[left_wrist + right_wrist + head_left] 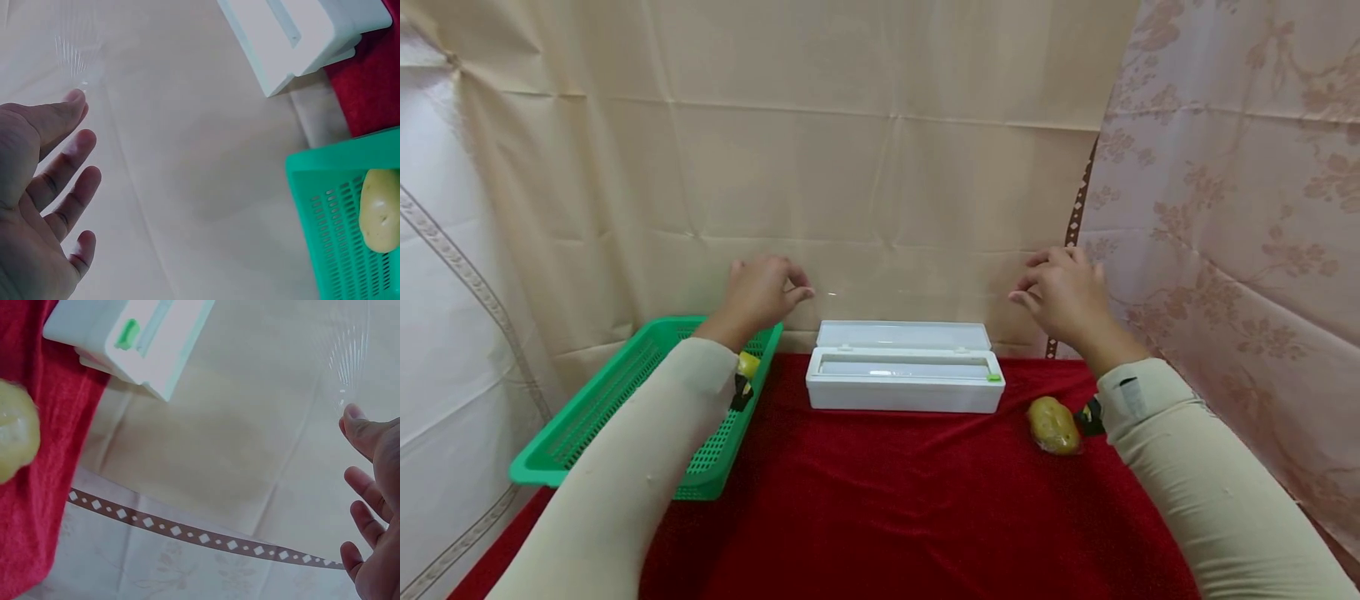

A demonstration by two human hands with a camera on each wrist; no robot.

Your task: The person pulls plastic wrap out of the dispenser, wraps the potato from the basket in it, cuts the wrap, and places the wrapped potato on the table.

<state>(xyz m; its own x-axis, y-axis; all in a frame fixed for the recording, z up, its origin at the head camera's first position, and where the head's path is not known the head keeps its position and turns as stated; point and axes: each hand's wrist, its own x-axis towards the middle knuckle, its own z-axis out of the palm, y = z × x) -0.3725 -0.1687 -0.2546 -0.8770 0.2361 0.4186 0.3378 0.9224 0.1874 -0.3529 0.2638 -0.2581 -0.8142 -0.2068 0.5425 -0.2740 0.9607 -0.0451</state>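
Raised above the table, my left hand (763,293) pinches one corner of a clear sheet of cling film (74,56) between thumb and finger. My right hand (1063,292) pinches another corner, where the cling film (350,359) gathers into fine creases. Stretched between the hands, the film is almost invisible in the head view. Below it, a white cling film dispenser (904,397) stands with its lid (902,336) up and a green slider (993,377) at its right end. A potato (1051,423) wrapped in film lies on the cloth near my right wrist.
At the left stands a green plastic basket (542,467), partly hidden by my left arm, with a potato (379,212) inside. Red cloth (910,508) covers the table. A beige curtain (880,167) hangs behind it, and a flowered one (1262,208) at the right.
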